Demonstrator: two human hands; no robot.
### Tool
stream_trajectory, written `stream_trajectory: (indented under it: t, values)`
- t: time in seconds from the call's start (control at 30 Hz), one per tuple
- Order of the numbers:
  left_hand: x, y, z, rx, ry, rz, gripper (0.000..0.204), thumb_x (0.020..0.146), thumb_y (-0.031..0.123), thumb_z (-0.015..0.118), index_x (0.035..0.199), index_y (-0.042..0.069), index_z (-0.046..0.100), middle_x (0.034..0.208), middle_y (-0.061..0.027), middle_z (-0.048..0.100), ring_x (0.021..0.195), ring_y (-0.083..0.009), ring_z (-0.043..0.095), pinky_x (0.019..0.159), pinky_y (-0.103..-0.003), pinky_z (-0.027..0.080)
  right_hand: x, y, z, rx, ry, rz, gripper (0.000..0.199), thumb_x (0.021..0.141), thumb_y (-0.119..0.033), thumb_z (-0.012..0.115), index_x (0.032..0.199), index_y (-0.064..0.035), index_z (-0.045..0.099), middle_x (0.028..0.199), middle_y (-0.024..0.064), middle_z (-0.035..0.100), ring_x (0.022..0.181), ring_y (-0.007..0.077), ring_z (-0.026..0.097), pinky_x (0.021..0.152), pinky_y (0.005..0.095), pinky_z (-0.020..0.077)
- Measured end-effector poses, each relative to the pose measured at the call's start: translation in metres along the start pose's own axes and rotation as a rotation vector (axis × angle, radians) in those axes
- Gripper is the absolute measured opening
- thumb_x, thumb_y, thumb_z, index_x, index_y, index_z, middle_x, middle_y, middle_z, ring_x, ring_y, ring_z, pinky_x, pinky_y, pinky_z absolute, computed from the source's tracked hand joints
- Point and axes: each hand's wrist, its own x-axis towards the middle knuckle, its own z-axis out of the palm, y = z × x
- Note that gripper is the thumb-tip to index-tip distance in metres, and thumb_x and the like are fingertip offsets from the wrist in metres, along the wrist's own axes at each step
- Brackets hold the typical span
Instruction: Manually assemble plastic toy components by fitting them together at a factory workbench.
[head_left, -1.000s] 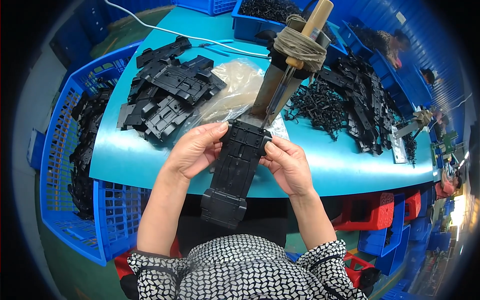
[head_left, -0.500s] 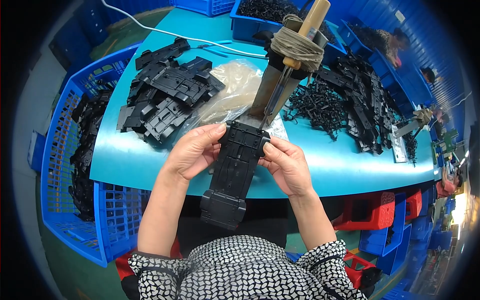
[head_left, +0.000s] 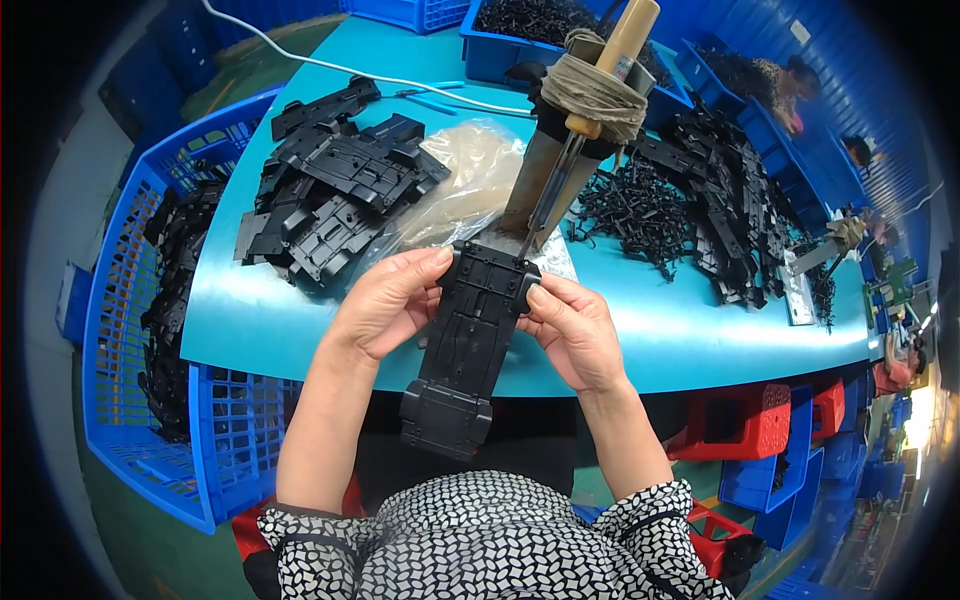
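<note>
A long black moulded plastic chassis part (head_left: 463,340) is held between my two hands, its wider end hanging over the table's near edge. My left hand (head_left: 395,300) grips the far left corner, thumb on top. On the far right corner, my right hand (head_left: 570,325) does the same. The tip of a soldering iron (head_left: 560,170) with a wooden handle meets the part's far end or sits just above it; I cannot tell which. Cloth strips (head_left: 595,98) bind that iron to an upright metal stand (head_left: 530,195).
Similar black parts (head_left: 350,165) are piled at left, beside a clear plastic bag (head_left: 470,160). Small black pieces (head_left: 640,215) and more large parts (head_left: 720,210) lie at right. A blue crate (head_left: 205,440) stands at left, red stools (head_left: 740,420) at right. A person (head_left: 785,90) sits far right.
</note>
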Motion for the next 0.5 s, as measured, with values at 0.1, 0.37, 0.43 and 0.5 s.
stream_trajectory:
  t: [0.1,0.37,0.43,0.5]
  values:
    - [-0.0002,0.0007,0.0026,0.011,0.008,0.003,0.025,0.087,0.020,0.058,0.102,0.000,0.059,0.090,-0.0046,0.063,0.073,-0.0081,0.059,0.067,-0.022,0.049,0.0001,0.0001,-0.0013,0.000,0.006,0.002,0.026,0.088,-0.011,0.056,0.110,0.0030,0.057,0.103,0.0085,0.062,0.089,0.0121,0.058,0.076,0.0262,0.0473]
    - [0.0006,-0.0001,0.0039,0.030,0.038,0.017,0.025,0.088,0.020,0.058,0.102,0.000,0.059,0.091,-0.0042,0.063,0.073,-0.0072,0.058,0.066,-0.020,0.048,0.0005,-0.0005,-0.0009,0.009,0.005,0.002,0.026,0.088,-0.011,0.056,0.110,0.0033,0.057,0.102,0.0083,0.062,0.088,0.0119,0.058,0.075,0.0259,0.0475]
    - [0.0010,-0.0017,0.0026,0.027,0.043,0.016,0.025,0.088,0.020,0.058,0.102,0.000,0.059,0.090,-0.0038,0.063,0.072,-0.0068,0.058,0.065,-0.020,0.048,0.0001,-0.0007,-0.0004,0.004,0.014,0.004,0.026,0.088,-0.011,0.056,0.110,0.0034,0.057,0.101,0.0081,0.063,0.087,0.0114,0.058,0.075,0.0257,0.0476]
    - [0.0001,-0.0027,0.0028,0.024,0.047,0.017,0.025,0.088,0.020,0.058,0.102,0.000,0.059,0.089,-0.0034,0.063,0.072,-0.0064,0.057,0.065,-0.020,0.047,-0.0003,0.0004,-0.0018,-0.012,0.014,0.001,0.028,0.088,-0.013,0.056,0.111,0.0036,0.056,0.100,0.0084,0.063,0.086,0.0123,0.058,0.076,0.0267,0.0478]
